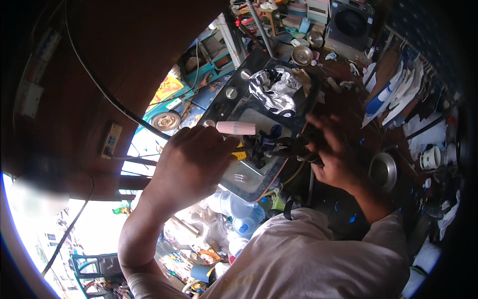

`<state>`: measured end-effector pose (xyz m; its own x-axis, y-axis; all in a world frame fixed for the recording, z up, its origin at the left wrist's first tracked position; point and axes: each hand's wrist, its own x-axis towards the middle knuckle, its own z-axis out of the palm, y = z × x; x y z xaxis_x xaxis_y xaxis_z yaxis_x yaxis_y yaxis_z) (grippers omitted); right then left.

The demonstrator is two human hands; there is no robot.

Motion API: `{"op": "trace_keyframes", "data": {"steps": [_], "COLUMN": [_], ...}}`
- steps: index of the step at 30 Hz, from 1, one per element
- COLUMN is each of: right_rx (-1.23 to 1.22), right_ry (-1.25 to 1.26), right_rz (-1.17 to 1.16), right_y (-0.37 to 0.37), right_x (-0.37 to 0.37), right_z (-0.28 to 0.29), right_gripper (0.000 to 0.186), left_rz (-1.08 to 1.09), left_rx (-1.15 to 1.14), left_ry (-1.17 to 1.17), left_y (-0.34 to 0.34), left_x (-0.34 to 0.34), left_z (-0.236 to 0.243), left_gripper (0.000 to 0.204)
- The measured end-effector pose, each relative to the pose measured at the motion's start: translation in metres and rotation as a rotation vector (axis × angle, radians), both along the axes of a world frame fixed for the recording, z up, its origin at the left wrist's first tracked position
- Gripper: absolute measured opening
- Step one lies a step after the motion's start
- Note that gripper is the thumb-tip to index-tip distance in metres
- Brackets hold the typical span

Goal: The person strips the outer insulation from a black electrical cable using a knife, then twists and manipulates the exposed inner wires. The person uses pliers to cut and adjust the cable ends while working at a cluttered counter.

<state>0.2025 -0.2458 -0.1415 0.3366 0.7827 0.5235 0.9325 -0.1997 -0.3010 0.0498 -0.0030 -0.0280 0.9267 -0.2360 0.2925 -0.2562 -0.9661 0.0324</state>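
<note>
My left hand (196,162) is closed beside a yellow item (239,151); what its curled fingers hold is hidden. My right hand (333,157) has its index finger raised and its other fingers bent round a dark, tangled object (294,147), too dim to name, which stretches over the metal-and-glass top of a black appliance (269,178). A pink cylinder with a pale band (235,127) lies just beyond my left hand. Crumpled black-and-white cloth (274,89) sits on the top's far part, beside two knobs (231,93).
A wooden panel (84,74) with hanging cables fills the upper left. Steel bowls (301,56), a washing machine (348,22) and scattered items stand beyond. Hanging garments (386,97) and a metal basin (383,171) are at right. Large plastic bottles (244,224) crowd below the appliance.
</note>
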Motion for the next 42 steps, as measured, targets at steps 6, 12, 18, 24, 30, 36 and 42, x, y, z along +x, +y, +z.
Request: {"op": "trace_keyframes", "data": {"steps": [6,12,18,24,30,36,42], "right_rx": [-0.093,-0.091,-0.133,-0.05,-0.057,-0.089,-0.313], "right_ry": [-0.341,-0.36,-0.408,-0.302,-0.246,-0.227,0.562], "right_rz": [-0.015,-0.022,0.064,0.135,0.133,0.076,0.214], "right_y": [0.007,0.007,0.0,-0.018,-0.04,-0.051,-0.103], "right_x": [0.001,-0.008,-0.006,0.003,-0.007,-0.014,0.034], "right_z": [0.059,0.08,0.084,0.073,0.056,0.046,0.002], "right_gripper": [0.019,0.013,0.014,0.026,0.038,0.04,0.036], "left_rz": [0.001,0.039,0.016,-0.092,-0.162,-0.18,-0.155], "left_rx": [0.021,0.083,0.074,0.158,0.128,0.105,0.319], "left_ry": [-0.032,-0.068,-0.126,-0.08,-0.04,-0.025,-0.111], "left_y": [-0.001,-0.014,-0.026,-0.043,-0.054,-0.059,-0.015], "left_x": [-0.019,-0.027,-0.032,-0.042,-0.045,-0.037,-0.047], "left_z": [0.005,0.013,0.017,0.039,0.036,0.033,0.061], "left_gripper": [0.024,0.022,0.021,0.022,0.024,0.006,0.008]}}
